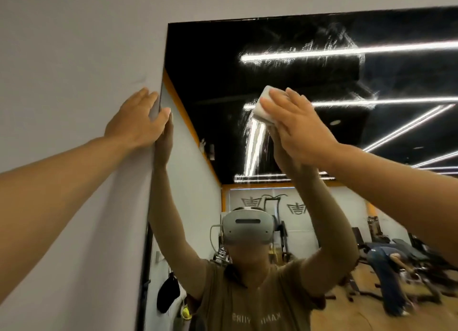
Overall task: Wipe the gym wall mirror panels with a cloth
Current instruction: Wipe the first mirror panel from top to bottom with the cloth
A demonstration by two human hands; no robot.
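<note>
White and folded into a small thick pad, the cloth (262,107) is pressed flat against the mirror panel (309,65), in its upper part, not far below the top edge and to the right of the left edge. The right hand (295,127) holds it there with straight fingers spread over its back; the grip is released, a pressing palm and not a clench. The left hand (138,117) lies flat on the grey wall (74,58) just beside the left edge of the mirror, with the thumb touching the glass; it holds nothing and seems only to give support.

I judge the cloth to be soft and light, easy to bunch or slip under the palm, so it is better to keep the fingers wide over the whole pad. The glass is stiff, smooth and fragile, so the pressure should be even and moderate. White streaks are visible near the top edge and under the cloth, so this upper area probably needs more passes.
</note>
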